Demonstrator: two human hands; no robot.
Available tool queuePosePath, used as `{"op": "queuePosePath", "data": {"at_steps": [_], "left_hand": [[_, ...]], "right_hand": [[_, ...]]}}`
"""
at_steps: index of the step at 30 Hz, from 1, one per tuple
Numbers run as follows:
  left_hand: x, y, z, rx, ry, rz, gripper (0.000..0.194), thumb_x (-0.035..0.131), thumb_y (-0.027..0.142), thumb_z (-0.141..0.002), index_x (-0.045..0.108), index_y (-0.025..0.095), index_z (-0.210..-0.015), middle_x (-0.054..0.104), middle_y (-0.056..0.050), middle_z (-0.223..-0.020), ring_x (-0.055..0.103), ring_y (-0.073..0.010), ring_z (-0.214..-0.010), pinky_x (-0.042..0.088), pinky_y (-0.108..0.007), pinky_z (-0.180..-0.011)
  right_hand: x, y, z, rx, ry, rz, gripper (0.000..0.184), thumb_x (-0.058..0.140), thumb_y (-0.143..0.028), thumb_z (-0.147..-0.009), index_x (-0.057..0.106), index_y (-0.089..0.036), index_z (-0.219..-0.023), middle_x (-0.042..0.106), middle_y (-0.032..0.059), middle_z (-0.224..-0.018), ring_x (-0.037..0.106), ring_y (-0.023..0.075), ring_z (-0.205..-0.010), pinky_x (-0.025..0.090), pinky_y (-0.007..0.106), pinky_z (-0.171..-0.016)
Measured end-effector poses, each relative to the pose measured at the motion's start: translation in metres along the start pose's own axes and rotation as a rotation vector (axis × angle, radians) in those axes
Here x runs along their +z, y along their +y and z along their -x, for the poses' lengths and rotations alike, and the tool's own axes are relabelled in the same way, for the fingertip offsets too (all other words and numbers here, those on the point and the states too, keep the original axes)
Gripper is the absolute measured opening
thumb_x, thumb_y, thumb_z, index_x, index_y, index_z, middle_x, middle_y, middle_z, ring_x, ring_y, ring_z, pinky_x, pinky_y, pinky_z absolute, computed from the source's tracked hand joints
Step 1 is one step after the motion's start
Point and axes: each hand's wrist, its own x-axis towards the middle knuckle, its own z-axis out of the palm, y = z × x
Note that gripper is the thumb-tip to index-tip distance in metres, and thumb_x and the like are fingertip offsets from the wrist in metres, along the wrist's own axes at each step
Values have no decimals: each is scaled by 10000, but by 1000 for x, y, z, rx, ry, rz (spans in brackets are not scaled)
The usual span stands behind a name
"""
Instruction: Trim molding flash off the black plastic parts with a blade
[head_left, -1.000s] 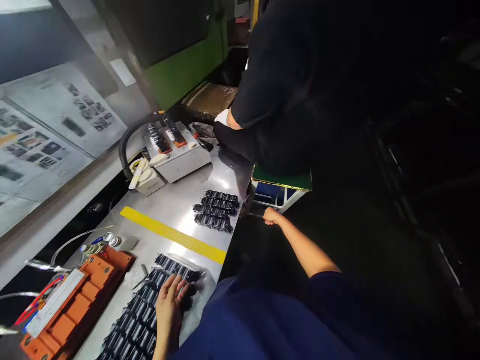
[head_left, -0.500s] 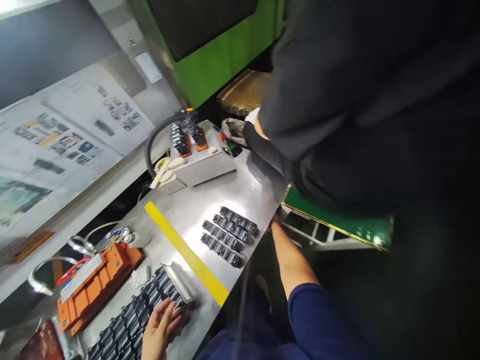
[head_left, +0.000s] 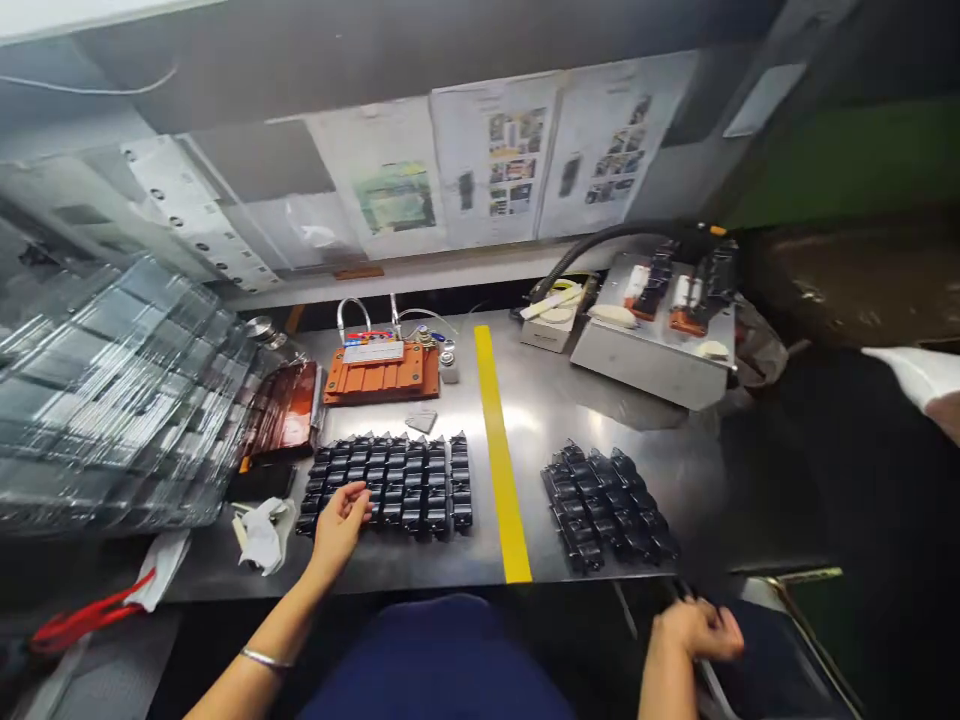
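My left hand (head_left: 343, 520) hovers over or touches rows of black ribbed plastic strips (head_left: 415, 485) on the metal table. Its fingers are loosely bent and apart, with nothing visible between them. Off the table's front edge at the right, my right hand (head_left: 694, 630) has its fingers curled in. Whatever it may hold is hidden. Just above this hand, a smaller group of the same black strips (head_left: 611, 508) lies on the table, right of the yellow tape line (head_left: 499, 450).
An orange fixture (head_left: 382, 375) stands behind the left strips. At back right is a grey box (head_left: 649, 360) with black strips mounted on top. Clear plastic trays (head_left: 120, 400) are piled at left. A co-worker's dark sleeve (head_left: 847, 430) is close on the right.
My view has swung left and levelled. My right hand, largely hidden earlier behind the table edge, now shows. My left hand remains by the left strips. The co-worker is farther right in view.
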Motion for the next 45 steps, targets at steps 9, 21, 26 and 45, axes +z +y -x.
{"op": "queuePosePath", "data": {"at_steps": [9, 21, 26, 45], "left_hand": [[-136, -22, -117, -159, 247, 190, 254, 680, 304, -659, 586, 147, -834, 643, -30, -723, 631, -140, -610, 530, -290, -582], [-205, -46, -171, -339, 152, 339, 278, 695, 320, -648, 620, 141, -846, 685, -59, -782, 653, -145, -647, 512, -262, -585], [-225, -45, -183, -380, 132, 386, 292, 717, 348, -658, 607, 139, -830, 670, -38, -738, 627, -125, -596, 482, -215, -513], [-185, 44, -186, 226, -193, 101, 187, 696, 293, -692, 747, 181, -834, 762, -70, -887, 698, -213, -825, 541, -353, -852]], "right_hand": [[138, -194, 138, -572, -489, 133, 441, 337, -456, -904, 623, -138, -1011, 693, 143, -881, 669, 245, -774, 567, 383, -710], [366, -350, 443, -1377, -1378, 452, 434, 486, -132, -894, 522, -129, -1326, 446, 171, -1461, 376, 303, -1372, 251, 546, -1114], [364, -345, 427, -1401, -1402, 551, 364, 414, -153, -941, 599, -162, -1255, 509, 158, -1412, 447, 297, -1318, 304, 548, -1070], [275, -417, 366, -1184, -1380, -13, 198, 590, -267, -884, 719, -155, -985, 724, 78, -874, 668, 161, -821, 514, 249, -748]]}}
